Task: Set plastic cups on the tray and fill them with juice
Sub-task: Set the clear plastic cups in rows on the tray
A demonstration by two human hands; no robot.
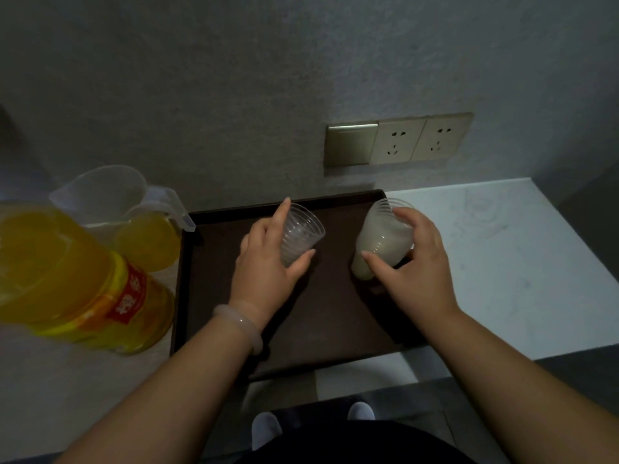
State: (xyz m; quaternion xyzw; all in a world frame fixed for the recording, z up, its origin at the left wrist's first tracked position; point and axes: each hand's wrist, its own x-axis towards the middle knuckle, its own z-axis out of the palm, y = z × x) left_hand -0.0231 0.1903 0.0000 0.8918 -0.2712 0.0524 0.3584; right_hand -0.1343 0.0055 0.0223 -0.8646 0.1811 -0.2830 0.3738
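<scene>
A dark brown tray (321, 316) lies on the white counter against the wall. My left hand (268, 262) grips a single clear ribbed plastic cup (301, 234) over the tray's middle, thumb and fingers curled round its side. My right hand (408, 262) grips a stack of nested clear cups (382, 242), tilted, its base near the tray at the right. A large bottle of orange juice (77, 283) with a red label stands left of the tray. Behind it is a clear plastic pitcher (134, 222) holding some orange juice.
The counter (522, 262) extends right of the tray and ends at a front edge, which the tray slightly overhangs. A switch and two wall sockets (398, 140) are on the grey wall above. My shoes (268, 426) show on the floor below.
</scene>
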